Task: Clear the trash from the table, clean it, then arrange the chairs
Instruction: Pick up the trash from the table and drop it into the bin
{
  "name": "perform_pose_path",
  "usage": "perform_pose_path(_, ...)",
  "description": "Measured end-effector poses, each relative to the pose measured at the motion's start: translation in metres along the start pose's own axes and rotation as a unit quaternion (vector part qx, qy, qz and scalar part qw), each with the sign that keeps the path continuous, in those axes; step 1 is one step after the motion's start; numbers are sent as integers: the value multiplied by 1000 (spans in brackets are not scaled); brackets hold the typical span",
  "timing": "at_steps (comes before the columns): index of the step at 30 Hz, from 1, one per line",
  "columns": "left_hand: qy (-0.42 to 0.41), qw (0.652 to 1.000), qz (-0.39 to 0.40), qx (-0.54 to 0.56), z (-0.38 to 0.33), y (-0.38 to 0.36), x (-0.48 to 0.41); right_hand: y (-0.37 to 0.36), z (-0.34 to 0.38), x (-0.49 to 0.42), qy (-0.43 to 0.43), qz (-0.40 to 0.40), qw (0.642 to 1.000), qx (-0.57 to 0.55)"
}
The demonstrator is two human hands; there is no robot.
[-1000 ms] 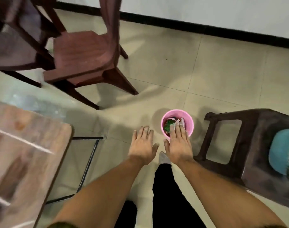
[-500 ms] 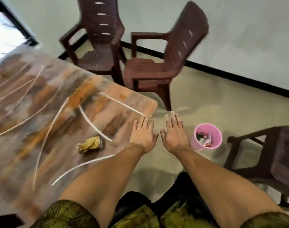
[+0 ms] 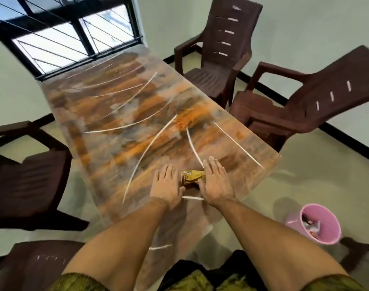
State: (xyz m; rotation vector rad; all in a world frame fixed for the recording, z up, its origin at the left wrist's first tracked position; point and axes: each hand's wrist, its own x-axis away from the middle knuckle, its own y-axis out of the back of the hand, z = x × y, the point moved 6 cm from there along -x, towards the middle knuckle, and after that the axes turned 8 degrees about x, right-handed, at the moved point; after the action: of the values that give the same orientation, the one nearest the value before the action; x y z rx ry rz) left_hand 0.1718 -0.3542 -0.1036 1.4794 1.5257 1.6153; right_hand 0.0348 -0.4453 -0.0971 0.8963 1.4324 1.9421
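Crumpled gold wrapper (image 3: 193, 177) on patterned table (image 3: 116, 114), near end. Left hand (image 3: 168, 186) and right hand (image 3: 216, 183) flank it, fingers straight, gripping nothing. Pink bin (image 3: 318, 225) on floor, right

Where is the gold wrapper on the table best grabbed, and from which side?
Probably pinch the raised crumpled middle from above. The wrapper lies low on the table, too flat to get under, and the left hand and right hand flank its ends.
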Motion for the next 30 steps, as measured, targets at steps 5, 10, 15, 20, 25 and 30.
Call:
perform_pose_path(5,-54,998,18,14,-9,-7,-26,-13,1,-11,-16,22,999,17)
perform_pose_path(10,-79,996,22,32,-23,-13,-42,-24,-2,-2,-14,54,998,28)
perform_pose_path(15,-84,996,9,42,-25,-19,-49,-24,-19,6,-44,47,998,20)
perform_pose_path(20,-84,996,22,25,-31,-23,-54,-18,-53,21,-72,43,996,27)
perform_pose_path(25,-101,994,36,-15,-61,-26,-64,-7,-96,44,-109,34,993,14)
perform_pose_path(30,-155,987,17,-40,-152,-20,-74,1,-167,78,-175,23,984,-9)
